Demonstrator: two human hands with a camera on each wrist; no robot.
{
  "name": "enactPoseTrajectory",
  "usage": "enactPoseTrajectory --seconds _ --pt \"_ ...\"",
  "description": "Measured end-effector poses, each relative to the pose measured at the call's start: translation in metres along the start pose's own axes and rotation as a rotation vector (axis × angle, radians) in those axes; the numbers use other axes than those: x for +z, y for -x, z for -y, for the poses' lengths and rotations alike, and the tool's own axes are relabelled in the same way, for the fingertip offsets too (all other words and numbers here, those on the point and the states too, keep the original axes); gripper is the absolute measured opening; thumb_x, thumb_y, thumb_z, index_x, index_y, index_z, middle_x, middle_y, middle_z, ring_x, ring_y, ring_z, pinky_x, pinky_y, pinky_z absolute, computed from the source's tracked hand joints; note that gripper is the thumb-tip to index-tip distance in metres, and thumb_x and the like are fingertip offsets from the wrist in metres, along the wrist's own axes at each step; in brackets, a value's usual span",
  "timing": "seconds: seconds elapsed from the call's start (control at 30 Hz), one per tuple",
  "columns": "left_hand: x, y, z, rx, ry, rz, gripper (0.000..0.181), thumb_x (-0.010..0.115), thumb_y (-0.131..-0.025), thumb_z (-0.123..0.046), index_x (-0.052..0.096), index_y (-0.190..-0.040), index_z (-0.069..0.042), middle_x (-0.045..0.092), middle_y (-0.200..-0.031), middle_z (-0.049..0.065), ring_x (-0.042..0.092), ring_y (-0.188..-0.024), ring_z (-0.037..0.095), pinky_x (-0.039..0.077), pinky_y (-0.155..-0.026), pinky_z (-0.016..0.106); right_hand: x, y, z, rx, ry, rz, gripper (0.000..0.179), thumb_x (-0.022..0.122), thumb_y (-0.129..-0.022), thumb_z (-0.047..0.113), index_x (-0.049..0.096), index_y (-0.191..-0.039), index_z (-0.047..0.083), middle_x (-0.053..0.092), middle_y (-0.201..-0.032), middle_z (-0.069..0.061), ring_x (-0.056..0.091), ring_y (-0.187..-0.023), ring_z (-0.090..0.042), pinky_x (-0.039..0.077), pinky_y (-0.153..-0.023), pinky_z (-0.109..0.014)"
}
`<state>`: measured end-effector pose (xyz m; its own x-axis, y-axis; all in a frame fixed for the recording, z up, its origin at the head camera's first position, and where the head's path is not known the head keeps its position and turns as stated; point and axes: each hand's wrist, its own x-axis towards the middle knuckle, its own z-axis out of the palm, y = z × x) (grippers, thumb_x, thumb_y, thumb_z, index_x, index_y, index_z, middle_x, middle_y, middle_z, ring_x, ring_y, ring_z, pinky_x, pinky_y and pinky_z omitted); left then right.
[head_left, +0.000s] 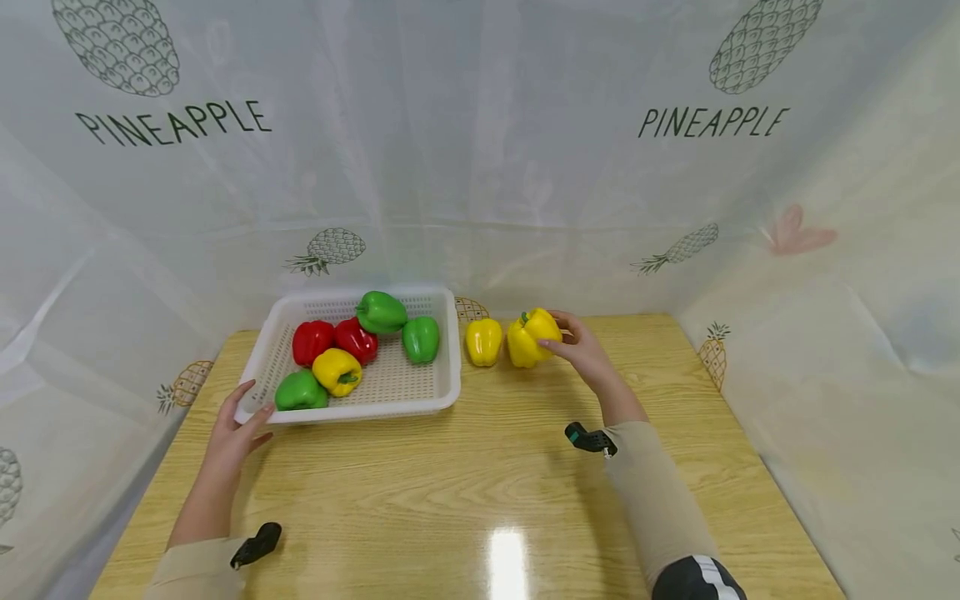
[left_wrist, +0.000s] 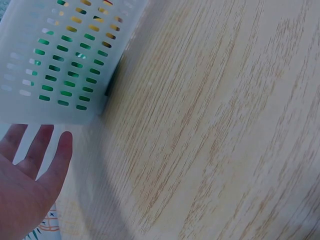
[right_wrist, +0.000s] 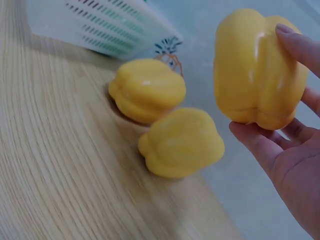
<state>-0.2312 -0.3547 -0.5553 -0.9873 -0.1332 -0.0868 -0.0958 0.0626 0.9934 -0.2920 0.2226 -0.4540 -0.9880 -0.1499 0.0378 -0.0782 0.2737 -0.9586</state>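
My right hand (head_left: 581,346) holds a glossy yellow bell pepper (head_left: 542,327) between thumb and fingers, right of the basket. In the right wrist view the held pepper (right_wrist: 257,70) appears above two more yellow peppers lying on the table. One of these (right_wrist: 147,90) lies nearer the basket, the other (right_wrist: 182,142) beside it; in the head view the held pepper partly covers the second. At the near left corner of the white plastic basket (head_left: 397,408), my left hand (head_left: 232,429) touches the rim with spread, fairly straight fingers (left_wrist: 62,150).
Inside the basket lie two red peppers (head_left: 312,342), several green ones (head_left: 422,340) and one yellow pepper (head_left: 337,372). The wooden table (head_left: 420,500) ends at a pale pineapple-printed sheet (head_left: 480,167) behind and at both sides.
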Motion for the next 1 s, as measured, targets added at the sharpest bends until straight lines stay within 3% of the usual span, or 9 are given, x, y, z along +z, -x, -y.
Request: enactPoseTrajectory --seconds 0.23,0.33,0.47,0.63,0.7,0.9,1.0 --pt "0.020 0.025 -0.043 -0.038 -0.086 -0.005 0.064 0.058 -0.087 -0.036 0.022 -0.140 -0.037 0.010 -0.143 0.019 0.049 -0.090 0.000 0.050 -0.072 0.029 -0.012 -0.002 -0.011 0.062 -0.052 -0.086 0.070 0.069 -0.076 0.043 0.037 -0.134 0.024 0.039 -0.129 -0.007 0.043 -0.115 -0.027 0.044 -0.088 -0.041" --pt "0.016 0.022 -0.037 -0.028 -0.068 0.010 0.063 0.057 -0.088 -0.033 0.023 -0.140 -0.036 0.010 -0.144 0.018 0.050 -0.091 0.002 0.050 -0.072 0.030 -0.015 -0.004 -0.017 0.073 -0.130 -0.106 0.070 0.067 -0.077 0.040 0.034 -0.136 0.021 0.037 -0.128 -0.011 0.044 -0.113 -0.028 0.044 -0.088 -0.039" --pt "0.003 0.004 -0.007 -0.021 -0.017 -0.007 0.064 0.061 -0.084 -0.035 0.026 -0.138 -0.040 0.016 -0.142 0.012 0.052 -0.092 0.002 0.051 -0.067 0.028 -0.016 -0.004 -0.022 0.094 -0.234 -0.130 0.069 0.067 -0.079 0.035 0.032 -0.137 0.018 0.035 -0.128 -0.015 0.044 -0.112 -0.030 0.044 -0.088 -0.038" --pt "-0.005 -0.011 0.017 0.008 -0.005 -0.031 0.069 0.064 -0.081 -0.040 0.026 -0.138 -0.040 0.019 -0.140 0.014 0.052 -0.093 0.001 0.050 -0.065 0.025 -0.018 -0.002 -0.030 0.118 -0.331 -0.150 0.068 0.066 -0.082 0.030 0.029 -0.138 0.016 0.032 -0.127 -0.017 0.041 -0.112 -0.031 0.040 -0.092 -0.042" --pt "-0.005 -0.012 0.018 0.020 0.012 -0.030 0.067 0.065 -0.082 -0.037 0.027 -0.138 -0.038 0.019 -0.139 0.014 0.052 -0.092 0.002 0.051 -0.064 0.026 -0.020 -0.001 -0.033 0.122 -0.372 -0.156 0.068 0.065 -0.083 0.028 0.028 -0.138 0.014 0.031 -0.127 -0.018 0.040 -0.114 -0.032 0.038 -0.093 -0.044" --pt "-0.001 -0.001 0.001 0.011 0.011 0.000 0.064 0.062 -0.085 -0.030 0.027 -0.138 -0.037 0.018 -0.141 0.016 0.053 -0.091 0.004 0.051 -0.065 0.030 -0.022 -0.001 -0.041 0.138 -0.414 -0.181 0.069 0.062 -0.086 0.027 0.022 -0.141 0.014 0.029 -0.129 -0.020 0.039 -0.115 -0.032 0.039 -0.093 -0.043" --pt "-0.003 -0.005 0.008 0.008 -0.006 -0.013 0.064 0.061 -0.085 -0.031 0.026 -0.138 -0.039 0.019 -0.140 0.015 0.052 -0.092 0.002 0.051 -0.066 0.026 -0.022 -0.001 -0.043 0.151 -0.429 -0.190 0.069 0.060 -0.087 0.026 0.021 -0.142 0.015 0.028 -0.129 -0.021 0.038 -0.116 -0.034 0.038 -0.093 -0.044"
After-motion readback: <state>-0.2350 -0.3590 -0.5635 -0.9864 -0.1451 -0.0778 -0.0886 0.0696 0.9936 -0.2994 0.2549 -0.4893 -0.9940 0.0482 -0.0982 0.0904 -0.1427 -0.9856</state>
